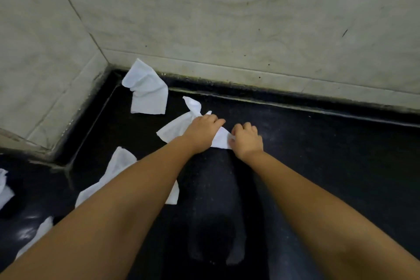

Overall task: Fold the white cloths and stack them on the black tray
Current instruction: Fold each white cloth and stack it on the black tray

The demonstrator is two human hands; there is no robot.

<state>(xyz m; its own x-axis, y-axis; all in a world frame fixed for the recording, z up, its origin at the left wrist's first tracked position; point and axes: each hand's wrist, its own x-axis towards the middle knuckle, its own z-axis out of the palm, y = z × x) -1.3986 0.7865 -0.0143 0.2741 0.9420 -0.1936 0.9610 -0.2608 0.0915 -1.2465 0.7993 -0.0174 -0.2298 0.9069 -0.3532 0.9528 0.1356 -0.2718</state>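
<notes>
White cloth (pixel 177 128) lies pinched under both hands: left (pixel 203 130), right (pixel 246 140)

You see a pale marbled wall (pixel 227 18) meeting a dark speckled surface (pixel 318 154) along a grimy seam (pixel 272 95).

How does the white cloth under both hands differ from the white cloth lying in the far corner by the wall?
The cloth under the hands is pinned by the left hand and right hand; the corner cloth lies untouched. The held one is twisted at its far end; the corner one is rumpled, leaning on the wall. Both are white, unfolded.
</notes>
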